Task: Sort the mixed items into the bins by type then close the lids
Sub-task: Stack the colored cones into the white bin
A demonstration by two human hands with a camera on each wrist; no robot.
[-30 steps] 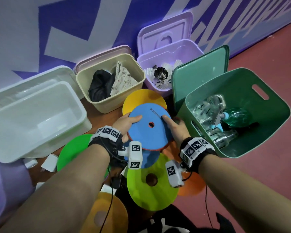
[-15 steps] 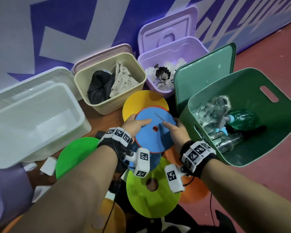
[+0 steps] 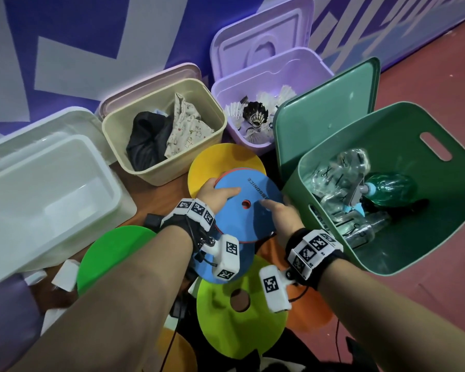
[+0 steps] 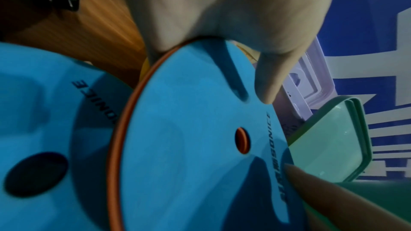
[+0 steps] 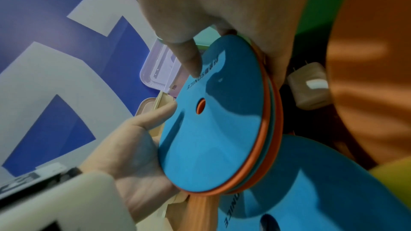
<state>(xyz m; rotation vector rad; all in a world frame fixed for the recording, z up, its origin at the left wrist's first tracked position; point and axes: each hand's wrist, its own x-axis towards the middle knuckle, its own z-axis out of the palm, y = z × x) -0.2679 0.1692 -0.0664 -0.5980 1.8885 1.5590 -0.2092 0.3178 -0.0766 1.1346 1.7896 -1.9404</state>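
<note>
A stack of flat discs (image 3: 243,213), blue on top with an orange one under it, is held between both hands above the floor. My left hand (image 3: 215,194) grips its left edge with the thumb on top. My right hand (image 3: 278,214) grips the right edge, its thumb near the centre hole. In the left wrist view the stack of discs (image 4: 189,155) sits under my left thumb (image 4: 266,83). In the right wrist view the discs (image 5: 222,129) are pinched by my right hand (image 5: 200,24). A white bin (image 3: 38,189) stands at the left with nothing in it.
Loose discs lie on the floor: yellow (image 3: 218,159), green (image 3: 110,253), blue (image 3: 207,267), lime (image 3: 239,323), orange (image 3: 309,312). A beige bin (image 3: 172,174) holds clothes, a purple bin (image 3: 266,73) shuttlecocks, a green bin (image 3: 414,237) plastic bottles. All lids stand open against the wall.
Both hands keep the same hold on the disc stack. It has tilted slightly and edged towards the bins, and my view has shifted a little.
</note>
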